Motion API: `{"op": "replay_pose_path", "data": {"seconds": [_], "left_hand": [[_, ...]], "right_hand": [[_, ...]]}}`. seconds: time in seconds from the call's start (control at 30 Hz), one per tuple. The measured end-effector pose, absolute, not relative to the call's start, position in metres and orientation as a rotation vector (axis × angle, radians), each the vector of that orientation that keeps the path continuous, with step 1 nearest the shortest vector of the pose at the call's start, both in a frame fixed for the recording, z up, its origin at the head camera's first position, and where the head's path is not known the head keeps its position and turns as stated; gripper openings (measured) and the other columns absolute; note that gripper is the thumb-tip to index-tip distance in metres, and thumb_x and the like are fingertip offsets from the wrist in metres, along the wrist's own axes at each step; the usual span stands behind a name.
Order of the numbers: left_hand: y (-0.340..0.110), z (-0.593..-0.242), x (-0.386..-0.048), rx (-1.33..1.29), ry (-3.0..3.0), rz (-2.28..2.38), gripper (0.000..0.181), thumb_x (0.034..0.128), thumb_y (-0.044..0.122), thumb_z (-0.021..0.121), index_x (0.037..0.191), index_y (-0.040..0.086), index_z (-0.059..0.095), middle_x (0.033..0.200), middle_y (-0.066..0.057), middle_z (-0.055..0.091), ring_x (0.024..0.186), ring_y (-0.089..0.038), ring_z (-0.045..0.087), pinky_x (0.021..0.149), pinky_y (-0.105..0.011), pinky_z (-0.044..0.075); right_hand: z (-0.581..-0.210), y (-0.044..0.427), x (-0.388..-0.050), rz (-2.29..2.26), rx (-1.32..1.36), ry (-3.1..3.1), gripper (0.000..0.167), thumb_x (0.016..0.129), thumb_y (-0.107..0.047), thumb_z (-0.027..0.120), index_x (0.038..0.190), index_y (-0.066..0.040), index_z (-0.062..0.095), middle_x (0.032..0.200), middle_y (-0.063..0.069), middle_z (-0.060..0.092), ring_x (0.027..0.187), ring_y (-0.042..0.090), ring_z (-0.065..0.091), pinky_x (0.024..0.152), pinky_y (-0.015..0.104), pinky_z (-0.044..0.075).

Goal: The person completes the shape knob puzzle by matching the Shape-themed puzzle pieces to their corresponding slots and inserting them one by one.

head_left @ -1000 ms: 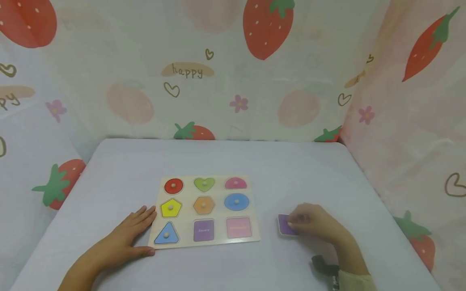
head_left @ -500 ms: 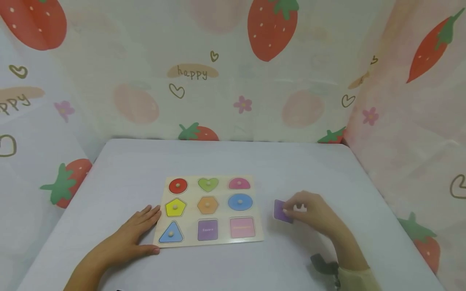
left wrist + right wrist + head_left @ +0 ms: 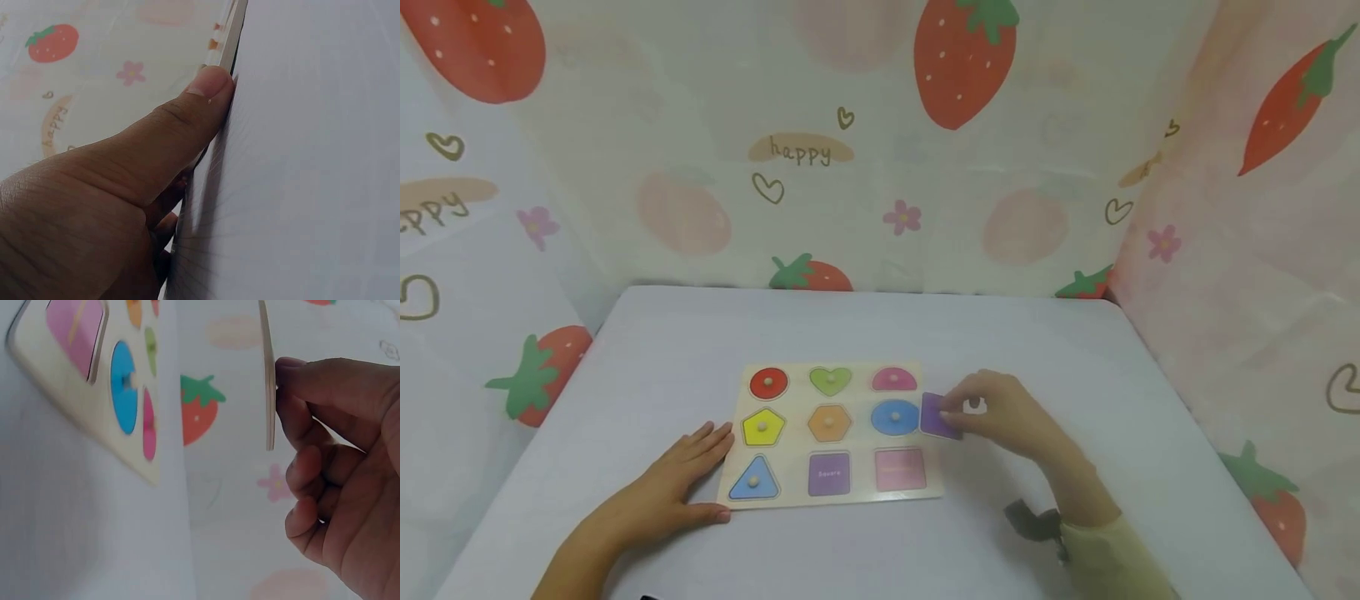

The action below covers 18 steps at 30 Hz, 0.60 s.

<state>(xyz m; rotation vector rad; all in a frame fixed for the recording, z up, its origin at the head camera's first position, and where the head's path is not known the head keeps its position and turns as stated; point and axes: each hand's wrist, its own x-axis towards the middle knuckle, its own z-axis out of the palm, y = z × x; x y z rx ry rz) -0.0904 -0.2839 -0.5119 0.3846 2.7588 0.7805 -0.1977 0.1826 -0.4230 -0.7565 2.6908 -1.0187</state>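
A wooden shape puzzle board [image 3: 857, 500] lies flat on the table. My left hand [image 3: 658, 492] rests at its left edge, fingers straight and thumb spread at the near corner. My right hand [image 3: 1011, 417] pinches a purple square puzzle piece [image 3: 934, 417] between thumb and fingers, tilted above the board's right edge. In the right wrist view the piece [image 3: 268, 381] shows edge-on, apart from the board; its knob is hidden by the fingertips. Two recesses without knobbed pieces are visible, a purple square recess [image 3: 829, 474] and a pink rectangle recess [image 3: 900, 468].
Knobbed pieces fill the other slots, among them a blue oval [image 3: 887, 410], an orange hexagon [image 3: 820, 429] and a blue triangle [image 3: 752, 472]. The white table [image 3: 1037, 333] is bounded by strawberry-printed curtains [image 3: 850, 192] behind and at both sides.
My right hand has lifted the purple square piece off the table and carried it left to the board's right edge. My left hand has stayed against the board.
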Motion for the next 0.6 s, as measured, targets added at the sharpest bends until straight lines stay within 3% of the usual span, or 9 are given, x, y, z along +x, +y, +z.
{"op": "replay_pose_path", "data": {"seconds": [0.2,0.37,0.6], "left_hand": [[-0.284,-0.515,-0.091,0.377,2.771,0.749,0.11,0.0744,0.073,0.075,0.161,0.019,0.034,0.17,0.002,0.027,0.159,-0.033,0.013,0.13,-0.038,0.002],[-0.285,-0.515,-0.091,0.376,2.77,0.747,0.11,0.0742,0.073,0.075,0.161,0.019,0.035,0.17,0.002,0.027,0.159,-0.033,0.013,0.13,-0.042,0.005],[-0.284,-0.515,-0.091,0.369,2.77,0.752,0.109,0.0743,0.071,0.076,0.162,0.021,0.034,0.17,0.003,0.027,0.159,-0.032,0.013,0.127,-0.057,0.015]], "right_hand": [[-0.418,0.153,-0.202,-0.991,-0.827,2.593,0.013,0.089,-0.024,0.081,0.102,-0.026,0.08,0.095,-0.015,0.072,0.096,0.017,0.062,0.086,0.041,0.054],[-0.415,0.128,-0.205,-0.975,-0.882,2.556,0.012,0.089,-0.025,0.082,0.1,-0.028,0.08,0.091,-0.014,0.069,0.095,0.024,0.062,0.082,0.038,0.054],[-0.419,0.102,-0.202,-1.03,-0.986,2.472,0.014,0.088,-0.022,0.082,0.101,-0.025,0.082,0.094,-0.017,0.071,0.094,0.017,0.063,0.088,0.041,0.055]]}}
